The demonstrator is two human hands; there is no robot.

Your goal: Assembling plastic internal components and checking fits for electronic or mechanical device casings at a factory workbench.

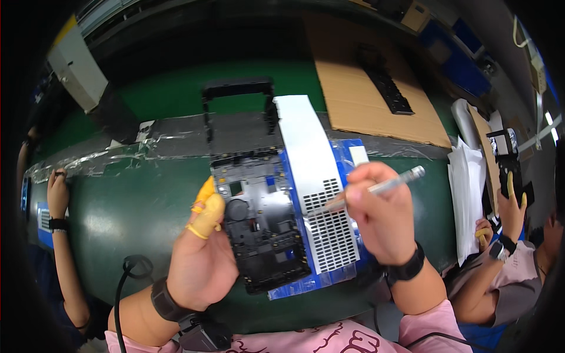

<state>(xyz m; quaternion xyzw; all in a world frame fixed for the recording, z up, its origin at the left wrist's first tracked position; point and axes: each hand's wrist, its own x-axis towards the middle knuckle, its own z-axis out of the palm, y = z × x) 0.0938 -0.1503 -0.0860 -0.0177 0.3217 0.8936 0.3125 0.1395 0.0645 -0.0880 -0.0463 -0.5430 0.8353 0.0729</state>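
Note:
My left hand (203, 259), with yellow finger cots on its thumb and a finger, grips the left edge of a black plastic device housing (259, 206). An open rectangular frame forms the housing's far end. To its right lies a white sheet (306, 141) with rows of small black rectangular stickers (335, 235) on its near part, on top of a blue board (312, 288). My right hand (382, 217) pinches a slim, silver pen-like tool (385, 185). The tool slants down to the left, and its blurred tip is over the stickers; whether it touches them I cannot tell.
Beyond the green bench (123, 217), a cardboard sheet (365, 112) carries another black part (388, 88). White sheets (465, 194) stand at right. Co-workers' hands show at far left (57, 194) and far right (511, 209). A black cable (120, 294) runs by my left forearm.

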